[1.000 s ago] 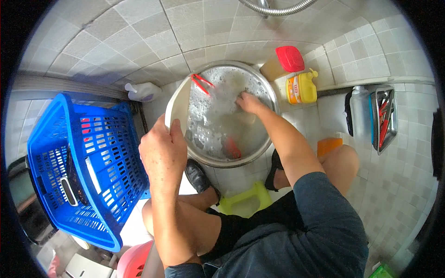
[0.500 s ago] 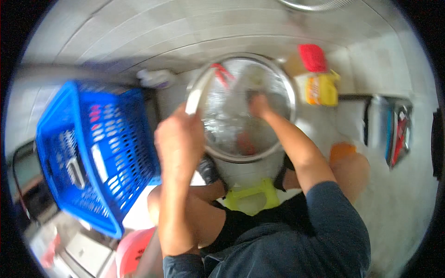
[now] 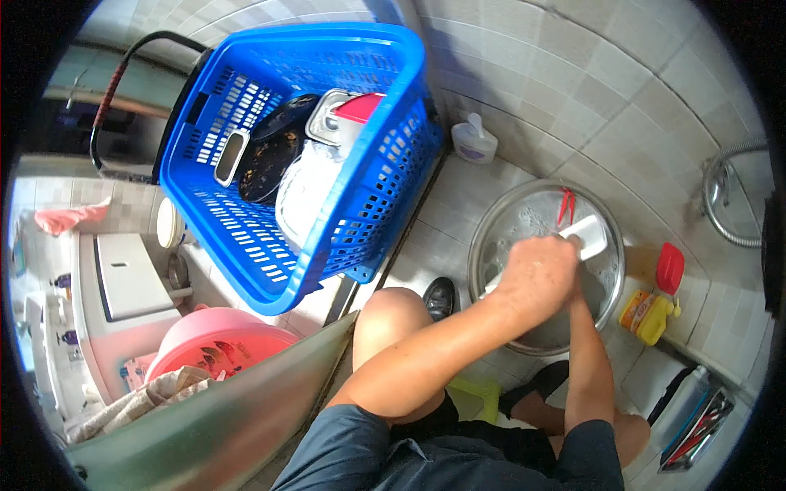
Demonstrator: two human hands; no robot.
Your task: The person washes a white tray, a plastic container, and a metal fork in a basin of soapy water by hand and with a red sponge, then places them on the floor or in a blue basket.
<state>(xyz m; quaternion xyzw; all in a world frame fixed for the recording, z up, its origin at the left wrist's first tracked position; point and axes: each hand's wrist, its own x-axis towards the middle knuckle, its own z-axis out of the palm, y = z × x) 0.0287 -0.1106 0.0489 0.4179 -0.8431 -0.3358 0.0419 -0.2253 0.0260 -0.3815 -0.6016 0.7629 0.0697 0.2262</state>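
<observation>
My left hand [image 3: 542, 272] is closed around a long white plastic piece [image 3: 589, 236] with a blunt, rounded end; its exact kind does not show. It is held tilted over a round metal basin [image 3: 547, 186] of cloudy, foamy water on the floor. Beneath the left hand, my right forearm [image 3: 591, 360] reaches up into the basin. The fingers of my right hand are hidden behind the left, so what they touch does not show. Inside the basin's far side is a red strip-like item [image 3: 566, 204].
Left of the basin stands a large blue basket [image 3: 385, 188] holding dark pans, metal containers and white dishes. A white bottle [image 3: 474, 141] is by the wall. At right are a yellow bottle [image 3: 645, 316] and a red item [image 3: 670, 268]. A pink tub [image 3: 192, 331] lies beyond the glass panel [image 3: 246, 401].
The view has swung left, showing more of the basket and its contents. My left hand, still gripping the white piece, has come from beside the basin to over it, covering my right hand.
</observation>
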